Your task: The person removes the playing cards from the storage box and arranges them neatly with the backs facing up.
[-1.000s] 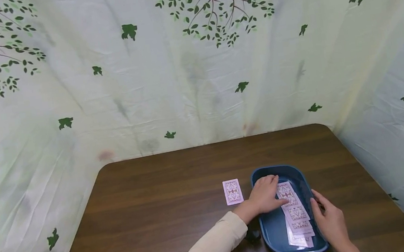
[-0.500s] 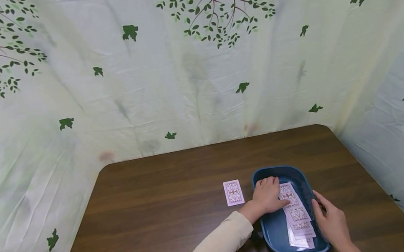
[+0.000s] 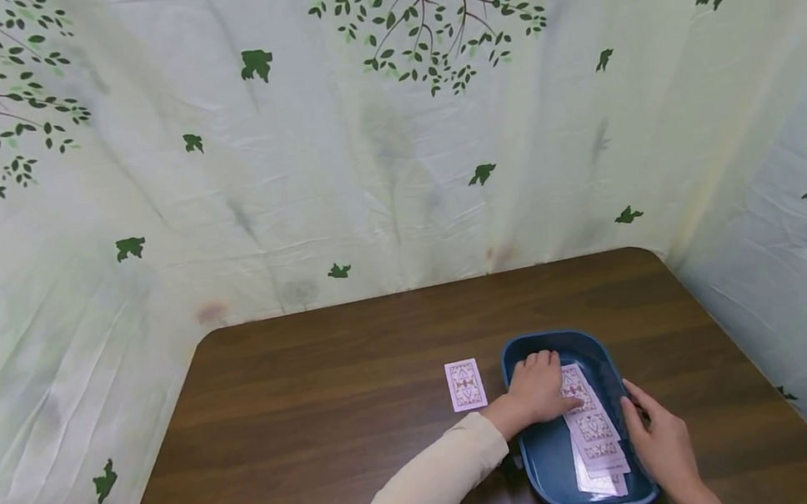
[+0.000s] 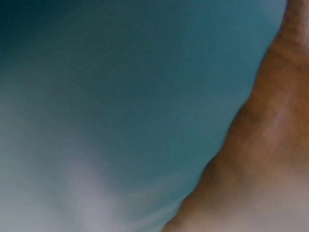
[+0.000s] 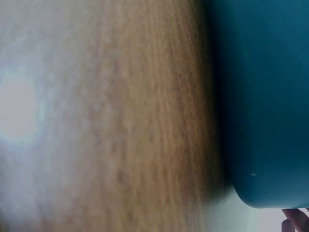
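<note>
In the head view, a blue tray [image 3: 551, 469] holds several playing cards [image 3: 595, 430], face down and overlapping in a slanting row. My left hand [image 3: 537, 387] reaches into the tray from the left; its thumb lies over the upper cards and its fingertips point to the tray's far end. What lies under the palm is hidden. At the tray's right side my right hand [image 3: 661, 439] grips the rim, thumb toward the inside and fingers outside. A single playing card [image 3: 465, 385] lies face down on the table, left of the tray. The left wrist view shows blurred blue tray surface [image 4: 145, 96].
The brown wooden table [image 3: 317, 414] has rounded far corners. A pale curtain with printed leaves [image 3: 392, 161] hangs behind it and along both sides. In the right wrist view the tray's outer wall [image 5: 270, 106] stands beside the wood surface [image 5: 145, 116].
My left hand has shifted slightly to the right over the cards, its fingers drawing closer together. The right hand, the tray and the single card stay in place.
</note>
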Demonstrator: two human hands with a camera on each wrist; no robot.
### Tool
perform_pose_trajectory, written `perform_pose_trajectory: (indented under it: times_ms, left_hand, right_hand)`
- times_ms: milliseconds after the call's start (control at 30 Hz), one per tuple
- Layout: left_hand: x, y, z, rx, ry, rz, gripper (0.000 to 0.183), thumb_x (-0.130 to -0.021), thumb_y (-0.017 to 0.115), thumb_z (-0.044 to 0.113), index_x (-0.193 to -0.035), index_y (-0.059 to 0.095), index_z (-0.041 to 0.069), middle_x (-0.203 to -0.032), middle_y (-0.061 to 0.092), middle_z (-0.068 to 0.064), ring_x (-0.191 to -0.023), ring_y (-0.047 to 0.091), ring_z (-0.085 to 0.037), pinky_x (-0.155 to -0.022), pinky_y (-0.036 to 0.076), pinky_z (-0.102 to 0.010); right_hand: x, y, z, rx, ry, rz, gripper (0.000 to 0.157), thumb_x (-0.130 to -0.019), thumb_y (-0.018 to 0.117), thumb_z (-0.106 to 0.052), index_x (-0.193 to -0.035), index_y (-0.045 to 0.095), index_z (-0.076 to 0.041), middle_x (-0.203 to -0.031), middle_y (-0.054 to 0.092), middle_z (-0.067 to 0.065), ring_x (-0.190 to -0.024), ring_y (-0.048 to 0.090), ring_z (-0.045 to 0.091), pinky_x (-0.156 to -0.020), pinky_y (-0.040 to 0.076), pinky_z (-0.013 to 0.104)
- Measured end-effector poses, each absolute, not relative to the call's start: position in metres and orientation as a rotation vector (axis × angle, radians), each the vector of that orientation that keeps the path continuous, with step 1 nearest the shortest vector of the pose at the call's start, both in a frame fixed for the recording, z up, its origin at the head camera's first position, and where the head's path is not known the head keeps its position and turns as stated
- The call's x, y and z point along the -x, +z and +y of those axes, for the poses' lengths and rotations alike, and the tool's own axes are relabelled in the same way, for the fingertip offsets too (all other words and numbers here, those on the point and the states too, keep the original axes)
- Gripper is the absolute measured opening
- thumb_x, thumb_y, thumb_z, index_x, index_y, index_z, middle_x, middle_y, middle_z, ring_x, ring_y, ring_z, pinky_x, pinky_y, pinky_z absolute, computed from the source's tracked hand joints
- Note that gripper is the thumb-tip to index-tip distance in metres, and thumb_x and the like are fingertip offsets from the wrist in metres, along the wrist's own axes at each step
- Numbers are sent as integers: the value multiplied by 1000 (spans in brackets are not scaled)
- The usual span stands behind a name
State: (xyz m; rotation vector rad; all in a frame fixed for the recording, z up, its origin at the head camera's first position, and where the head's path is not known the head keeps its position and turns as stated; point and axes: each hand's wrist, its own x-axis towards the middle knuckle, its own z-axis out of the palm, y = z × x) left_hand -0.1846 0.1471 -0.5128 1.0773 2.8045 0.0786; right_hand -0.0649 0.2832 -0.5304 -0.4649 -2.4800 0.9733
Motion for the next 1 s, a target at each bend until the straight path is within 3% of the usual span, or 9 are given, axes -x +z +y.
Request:
perform_pose_trajectory:
  times_ms: [167,467,633,1000]
  left_hand:
    - [178,-522,152,-1069,32,2837,84,-79,53,65,-139,38,8,-138,38,-4,-124,36,-17,-98,34,-32]
    - [178,-525,155,-1038,-1,2843,84,-78,54,65,-139,39,9,-140,38,-4,-126,35,-19,-99,32,-33]
    - [177,-524,155,-1032,0,2830,81,-79,54,63,-139,39,11,-140,38,-4,-126,36,-18,-99,32,-34]
    - [178,-527,157,-1057,75,2798,73,-81,56,59,-137,42,15,-131,46,-1,-120,41,-16,-96,34,-35]
  right_hand:
    - [65,-533,283,457,948,-2479,32,-91,56,-12,-120,58,1,-100,64,23,-57,47,21,-53,36,33]
    - [66,-532,284,443,953,-2476,32,-91,56,-11,-120,58,2,-102,63,24,-62,49,23,-54,38,33]
    - [66,-532,284,446,951,-2481,32,-91,56,-11,-120,58,2,-103,62,24,-67,52,23,-56,41,35]
    - [66,-532,285,446,988,-2461,32,-92,54,-11,-121,57,3,-105,62,25,-88,60,34,-70,46,51]
